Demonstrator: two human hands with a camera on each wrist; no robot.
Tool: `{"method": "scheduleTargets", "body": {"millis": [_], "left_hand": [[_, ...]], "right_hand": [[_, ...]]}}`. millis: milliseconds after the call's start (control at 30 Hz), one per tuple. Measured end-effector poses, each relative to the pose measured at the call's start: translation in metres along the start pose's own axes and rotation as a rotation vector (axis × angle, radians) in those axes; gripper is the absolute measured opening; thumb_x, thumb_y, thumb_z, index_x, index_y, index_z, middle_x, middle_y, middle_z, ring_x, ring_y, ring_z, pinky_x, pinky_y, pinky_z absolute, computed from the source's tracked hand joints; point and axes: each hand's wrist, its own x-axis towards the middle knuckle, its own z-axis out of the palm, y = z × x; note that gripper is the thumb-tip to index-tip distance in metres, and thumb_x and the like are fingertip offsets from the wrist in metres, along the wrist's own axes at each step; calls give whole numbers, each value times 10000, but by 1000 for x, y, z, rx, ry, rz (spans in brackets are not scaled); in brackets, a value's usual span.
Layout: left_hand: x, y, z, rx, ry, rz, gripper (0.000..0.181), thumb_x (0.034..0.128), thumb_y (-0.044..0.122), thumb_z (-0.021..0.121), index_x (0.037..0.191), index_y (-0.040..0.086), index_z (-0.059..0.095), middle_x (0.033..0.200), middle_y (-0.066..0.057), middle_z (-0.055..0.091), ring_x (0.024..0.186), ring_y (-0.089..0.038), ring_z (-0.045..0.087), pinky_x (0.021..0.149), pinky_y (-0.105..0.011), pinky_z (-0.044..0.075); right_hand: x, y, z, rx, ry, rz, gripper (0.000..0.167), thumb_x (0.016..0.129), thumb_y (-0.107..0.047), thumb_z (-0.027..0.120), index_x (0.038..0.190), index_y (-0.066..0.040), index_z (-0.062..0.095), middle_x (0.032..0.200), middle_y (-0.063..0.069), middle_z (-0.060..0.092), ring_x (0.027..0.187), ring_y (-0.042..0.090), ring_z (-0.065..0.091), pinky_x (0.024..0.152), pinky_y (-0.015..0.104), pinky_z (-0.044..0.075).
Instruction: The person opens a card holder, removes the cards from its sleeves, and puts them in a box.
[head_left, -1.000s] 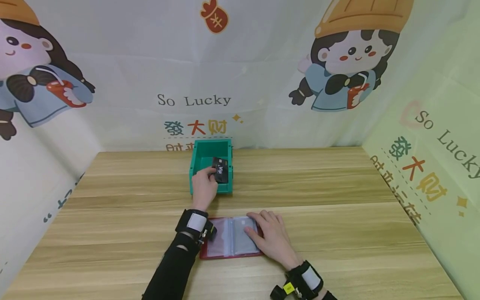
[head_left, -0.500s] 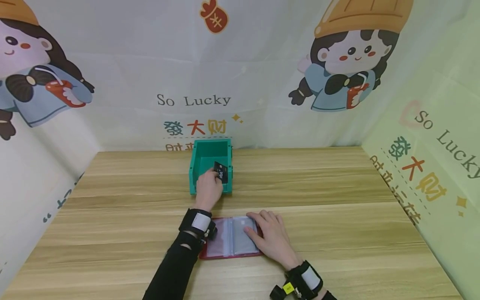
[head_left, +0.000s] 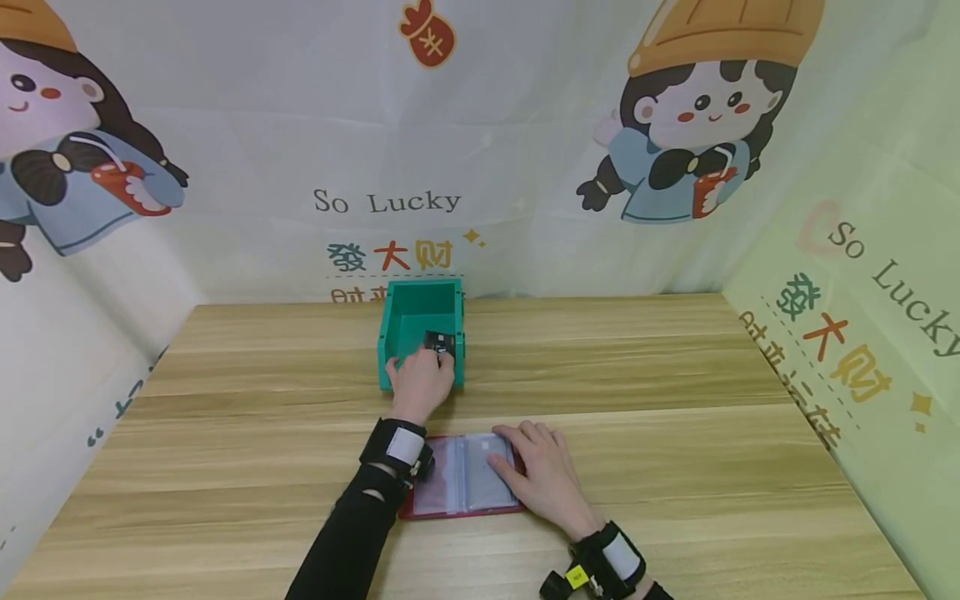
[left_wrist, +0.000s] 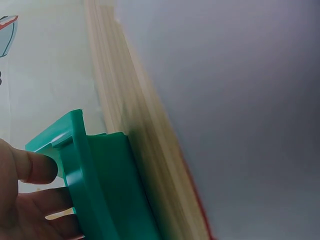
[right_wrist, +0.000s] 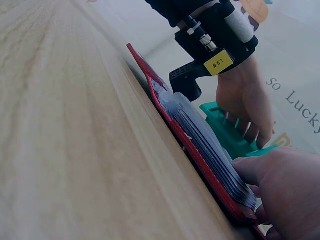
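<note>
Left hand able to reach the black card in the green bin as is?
Likely yes: the green bin is open-topped and the left hand is at its near end, right by the black card; any grip is unclear.

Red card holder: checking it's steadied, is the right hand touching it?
Touching: in the right wrist view, the right hand has its thumb against the sleeves of the red card holder.

The left arm (head_left: 341, 529), in a black sleeve, stretches forward toward the far edge of the table (head_left: 637, 358). Its left hand (head_left: 422, 383) is back up, the fingers (right_wrist: 252, 132) bent downward, some of their tips hidden. The right hand (head_left: 546, 479) lies farther from that edge, palm down, angled forward and leftward, thumb (head_left: 507, 473) spread from gently bent fingers.
</note>
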Motion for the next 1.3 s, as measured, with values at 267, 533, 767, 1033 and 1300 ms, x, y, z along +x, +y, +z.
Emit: {"method": "scheduleTargets", "body": {"millis": [267,533,767,1033,1300], "left_hand": [[-1,1,0,26,-64,-8,523,1062,289,357,621,100,566,858,-173,648,929,-412,664,1145,-684,161],[-2,0,0,-9,-16,9,519,1063,238,334,618,87,554,778,-158,648,911,-386,661,1147,-663,201],[-12,3,-8,-124,136,126,423,1017,132,415,727,-10,688,1153,-231,726,1259,-411,601,1160,-639,276],[-45,10,-27,-183,224,224,271,974,135,585,758,41,718,788,-110,732,831,-284,680,767,-399,515],[-83,11,-32,-174,-41,255,222,907,151,683,691,103,674,606,34,575,556,-72,477,525,-208,378]], "right_hand": [[0,0,1,4,0,5,389,938,-367,678,1262,-152,672,876,-75,560,836,91,449,778,282,283],[0,1,2,0,-2,1,388,941,-369,674,1261,-150,672,880,-72,567,840,93,454,785,287,293],[0,0,3,0,-7,3,387,943,-371,671,1263,-152,672,855,-84,536,823,84,432,780,282,281],[0,1,1,15,0,13,394,939,-367,680,1270,-154,671,843,-93,516,821,82,421,785,286,279],[1,1,2,20,-5,23,393,940,-364,684,1270,-151,668,842,-94,510,820,88,412,791,290,266]]}}
